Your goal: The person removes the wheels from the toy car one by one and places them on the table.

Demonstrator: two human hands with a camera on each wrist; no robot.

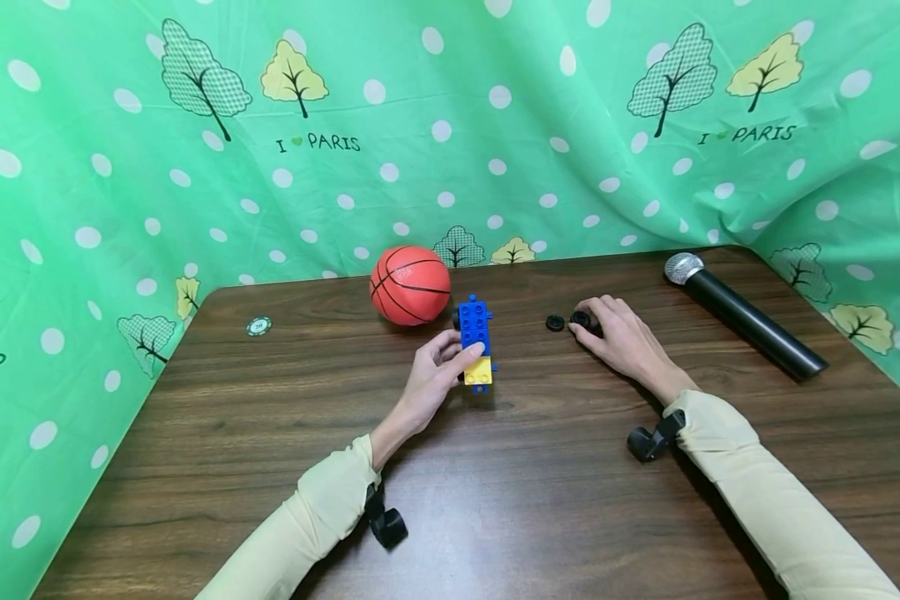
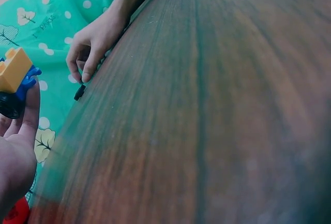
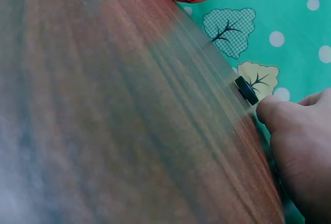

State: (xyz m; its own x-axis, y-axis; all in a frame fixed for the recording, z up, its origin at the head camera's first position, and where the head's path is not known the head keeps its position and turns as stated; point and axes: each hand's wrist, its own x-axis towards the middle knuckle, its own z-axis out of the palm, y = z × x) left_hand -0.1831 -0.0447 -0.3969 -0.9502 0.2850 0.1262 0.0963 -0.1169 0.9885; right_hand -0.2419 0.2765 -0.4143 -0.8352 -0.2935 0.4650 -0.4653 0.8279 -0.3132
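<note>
My left hand [image 1: 437, 375] holds a toy car [image 1: 476, 329] built of blue and yellow blocks, thumb across its top. Blue axle pegs stick out bare along the car's right side. On its other side a black wheel [image 2: 11, 105] shows in the left wrist view, under the yellow block [image 2: 15, 70]. To the right, my right hand [image 1: 624, 340] pinches a small black wheel [image 1: 581, 319] at the tabletop between thumb and fingers. Just left of it another black wheel [image 1: 555, 322] lies flat on the wood; the right wrist view shows a black wheel [image 3: 246, 90] beside the thumb.
A red toy basketball [image 1: 410, 286] sits behind the left hand, close to the car. Far left on the brown table [image 1: 270, 400] lies a poker chip [image 1: 258, 326]. A black microphone [image 1: 746, 317] lies at the right. Behind the table hangs a green curtain [image 1: 465, 142].
</note>
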